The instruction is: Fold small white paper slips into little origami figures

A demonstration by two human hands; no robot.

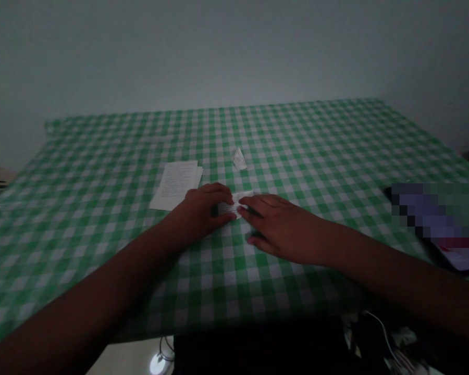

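A small piece of folded printed paper [227,209] lies on the table between my two hands. My left hand [205,209] is curled around its left side, thumb at the near edge and fingers at the far edge. From the right, my right hand [283,226] rests its fingertips on the paper, fingers stretched and apart, with the thumb set off on the cloth. Both hands cover parts of the paper, so its full shape is hidden. Beyond them stands or lies a small folded white paper piece [239,159].
Printed sheets [176,182] lie stacked left of my left hand. A dark-edged device with a pixelated screen [433,219] is at the right. A green and white checked cloth [316,140] covers the table, which reaches back to a plain wall [219,52]. Cables show below the front edge.
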